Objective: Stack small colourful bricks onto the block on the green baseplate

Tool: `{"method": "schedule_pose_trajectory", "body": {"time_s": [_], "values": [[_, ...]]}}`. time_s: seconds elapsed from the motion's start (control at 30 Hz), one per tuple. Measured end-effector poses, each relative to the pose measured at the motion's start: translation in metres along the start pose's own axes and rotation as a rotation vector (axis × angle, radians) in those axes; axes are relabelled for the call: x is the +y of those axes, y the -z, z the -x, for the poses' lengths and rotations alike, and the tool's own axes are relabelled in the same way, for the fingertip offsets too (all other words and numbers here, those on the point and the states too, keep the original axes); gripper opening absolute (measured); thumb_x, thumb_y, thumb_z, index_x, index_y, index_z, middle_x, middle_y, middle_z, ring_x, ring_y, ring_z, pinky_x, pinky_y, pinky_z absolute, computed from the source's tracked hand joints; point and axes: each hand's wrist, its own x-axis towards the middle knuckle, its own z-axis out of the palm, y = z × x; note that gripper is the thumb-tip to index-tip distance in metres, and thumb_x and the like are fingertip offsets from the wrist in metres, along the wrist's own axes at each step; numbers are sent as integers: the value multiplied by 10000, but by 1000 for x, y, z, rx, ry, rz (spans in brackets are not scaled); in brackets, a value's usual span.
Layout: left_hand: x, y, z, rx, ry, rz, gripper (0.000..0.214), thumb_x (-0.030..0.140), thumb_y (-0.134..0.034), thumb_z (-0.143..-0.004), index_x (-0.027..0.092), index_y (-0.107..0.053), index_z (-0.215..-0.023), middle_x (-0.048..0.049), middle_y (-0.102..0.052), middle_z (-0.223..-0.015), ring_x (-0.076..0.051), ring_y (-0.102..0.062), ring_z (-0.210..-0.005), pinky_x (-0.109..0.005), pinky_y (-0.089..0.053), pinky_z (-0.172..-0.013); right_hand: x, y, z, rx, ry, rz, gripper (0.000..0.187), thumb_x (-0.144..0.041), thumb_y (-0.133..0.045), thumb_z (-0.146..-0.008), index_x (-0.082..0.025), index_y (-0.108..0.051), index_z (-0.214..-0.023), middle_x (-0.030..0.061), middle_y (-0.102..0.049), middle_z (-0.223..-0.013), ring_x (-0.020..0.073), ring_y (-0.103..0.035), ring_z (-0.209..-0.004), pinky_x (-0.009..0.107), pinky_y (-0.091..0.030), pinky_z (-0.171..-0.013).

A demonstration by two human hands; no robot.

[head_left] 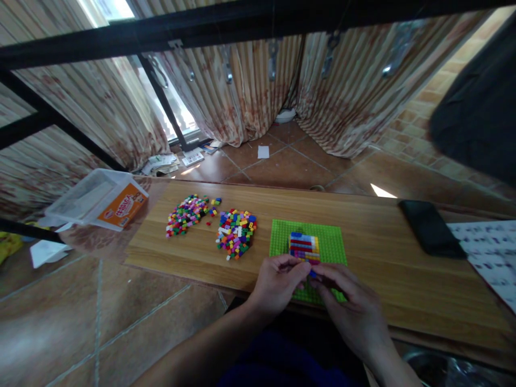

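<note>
A green studded baseplate (280,236) lies on the wooden table in front of me. On it stands a block of striped building bricks (304,244) in blue, white, red, yellow and purple rows. Over the near side of this block my left hand (278,282) and my right hand (350,298) meet, fingertips pinched together. Between them shows a small blue brick (312,273), touched by the fingers of both hands. The fingers hide part of the brick and the near rows of the block.
Two piles of loose bricks, a left pile (187,215) and a nearer pile (237,234), lie left of the baseplate. A clear plastic box (86,201) stands at the table's left end. A black phone-like object (431,228) and a printed sheet (487,252) are at right. A dark bar (226,24) crosses above.
</note>
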Motion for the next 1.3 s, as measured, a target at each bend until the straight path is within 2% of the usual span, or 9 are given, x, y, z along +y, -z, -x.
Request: {"method": "schedule_pose_trajectory", "body": {"time_s": [0.13,0.33,0.43,0.57,0.63,0.73,0.93,1.1,1.3], "values": [[-1,-7,1,35,6,9,268,397,-717,-720,139,-666,-668,19,-572,-575,-76,-468,-536,-206,-379,-525,3,0,3,91,141,151,201,-219,-610,-857,-293,-708,-1016,21,-735,-940,177,-703,-846,307,-584,-755],[-4,-13,-2,69,-48,-15,269,382,-699,-756,137,-648,-657,31,-539,-552,-73,-445,-518,-209,-361,-527,15,2,-3,101,120,197,182,-278,-602,-876,-295,-716,-1017,36,-722,-964,190,-686,-853,331,-569,-772],[-3,-2,-14,123,-206,-131,268,394,-623,-835,144,-683,-760,4,-617,-655,-99,-522,-591,-217,-422,-586,30,4,-23,115,56,178,181,-343,-590,-885,-271,-728,-978,52,-697,-997,202,-667,-907,361,-546,-830],[-3,22,-48,279,-383,-383,229,343,-573,-870,163,-711,-902,-40,-693,-843,-154,-610,-777,-242,-478,-691,53,0,-50,78,-2,178,253,-411,-558,-892,-245,-735,-964,66,-671,-1036,216,-636,-975,400,-509,-896],[-5,30,-66,232,-378,-432,242,327,-546,-880,160,-714,-933,-52,-707,-878,-170,-621,-822,-254,-488,-716,60,-4,-59,33,-15,171,274,-427,-554,-889,-238,-737,-963,70,-664,-1047,219,-629,-983,412,-496,-912],[-8,32,-85,69,-355,-435,285,348,-510,-892,153,-716,-871,-37,-702,-823,-166,-615,-786,-257,-484,-713,64,-7,-64,-12,-36,135,279,-435,-556,-883,-238,-739,-957,68,-662,-1040,216,-627,-978,410,-489,-916],[-8,22,-93,-117,-228,-392,318,395,-531,-854,147,-676,-718,16,-579,-627,-118,-507,-595,-225,-397,-567,61,-2,-72,-139,-95,41,235,-417,-596,-860,-258,-740,-954,39,-679,-992,198,-636,-938,360,-499,-859],[-7,22,-95,-146,-250,-389,325,393,-540,-844,141,-650,-671,26,-524,-600,-102,-460,-567,-219,-351,-541,61,3,-78,-205,-96,27,217,-388,-595,-860,-250,-738,-947,39,-675,-974,197,-640,-920,353,-496,-839],[-8,23,-94,-116,-331,-460,314,356,-538,-864,138,-648,-665,19,-549,-619,-110,-489,-600,-224,-369,-571,61,5,-79,-248,-82,12,232,-389,-589,-868,-243,-734,-976,48,-676,-977,194,-642,-920,350,-501,-837]]}}
